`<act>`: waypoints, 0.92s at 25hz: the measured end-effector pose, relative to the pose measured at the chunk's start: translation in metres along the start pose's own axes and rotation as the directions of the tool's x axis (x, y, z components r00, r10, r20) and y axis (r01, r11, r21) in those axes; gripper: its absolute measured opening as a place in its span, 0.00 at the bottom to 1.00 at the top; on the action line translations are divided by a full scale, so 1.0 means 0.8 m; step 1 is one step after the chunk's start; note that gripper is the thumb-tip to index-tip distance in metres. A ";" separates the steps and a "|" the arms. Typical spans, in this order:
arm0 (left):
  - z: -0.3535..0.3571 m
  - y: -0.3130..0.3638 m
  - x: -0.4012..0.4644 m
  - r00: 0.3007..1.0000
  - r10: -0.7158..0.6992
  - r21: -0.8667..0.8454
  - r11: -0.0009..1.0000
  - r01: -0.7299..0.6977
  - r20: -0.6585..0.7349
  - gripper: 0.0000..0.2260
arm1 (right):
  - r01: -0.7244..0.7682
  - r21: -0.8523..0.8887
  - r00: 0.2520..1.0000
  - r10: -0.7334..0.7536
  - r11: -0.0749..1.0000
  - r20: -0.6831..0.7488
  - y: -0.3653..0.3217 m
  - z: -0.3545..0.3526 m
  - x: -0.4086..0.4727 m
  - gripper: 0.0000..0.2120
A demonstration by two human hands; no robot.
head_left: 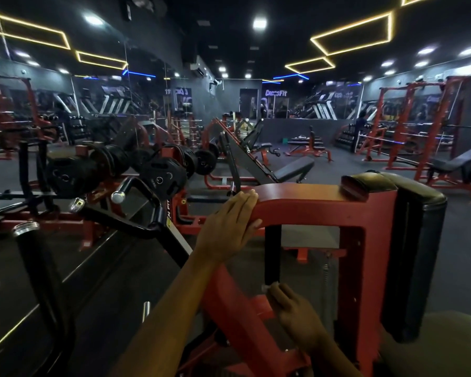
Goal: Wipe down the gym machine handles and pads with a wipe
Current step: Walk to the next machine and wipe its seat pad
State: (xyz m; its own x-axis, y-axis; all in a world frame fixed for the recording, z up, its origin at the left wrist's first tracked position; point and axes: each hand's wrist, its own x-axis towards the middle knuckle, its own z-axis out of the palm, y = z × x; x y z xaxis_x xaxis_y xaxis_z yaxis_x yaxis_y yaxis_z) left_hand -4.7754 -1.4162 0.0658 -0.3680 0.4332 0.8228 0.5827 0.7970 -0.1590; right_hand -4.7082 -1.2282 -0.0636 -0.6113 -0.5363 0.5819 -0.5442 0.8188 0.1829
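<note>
In a dim gym, the left hand [226,224] lies with fingers loosely curved over the bend of a red machine frame [310,198]. Lower down, the right hand [291,311] pinches a small white wipe [267,287] in its grip against the bottom of a black upright handle [273,254]. A black pad [416,240] stands right of the frame.

Red machine frame [305,198], black pad [416,240], black handle [272,254], white wipe [267,287].
</note>
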 end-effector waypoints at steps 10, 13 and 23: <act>0.002 0.001 0.000 0.999 0.012 0.029 1.000 -0.011 -0.051 0.23 | 0.020 -0.154 0.928 -0.076 0.988 -0.365 0.031 -0.065 0.088 0.16; 0.002 0.003 0.001 0.997 0.010 0.018 1.000 -0.008 -0.083 0.22 | 0.013 -0.158 0.936 -0.068 0.987 -0.344 0.022 -0.049 0.085 0.14; 0.000 0.003 0.000 0.999 -0.001 0.005 1.000 0.002 -0.054 0.21 | -0.004 -0.041 0.993 -0.001 0.999 -0.121 -0.009 0.053 0.014 0.15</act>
State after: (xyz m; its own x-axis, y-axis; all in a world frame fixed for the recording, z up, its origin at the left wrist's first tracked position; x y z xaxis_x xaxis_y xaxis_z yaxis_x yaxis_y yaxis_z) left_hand -4.7739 -1.4145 0.0657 -0.3294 0.4089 0.8511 0.5787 0.7997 -0.1602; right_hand -4.7355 -1.2492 -0.0920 -0.5369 -0.5085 0.6732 -0.5175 0.8287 0.2132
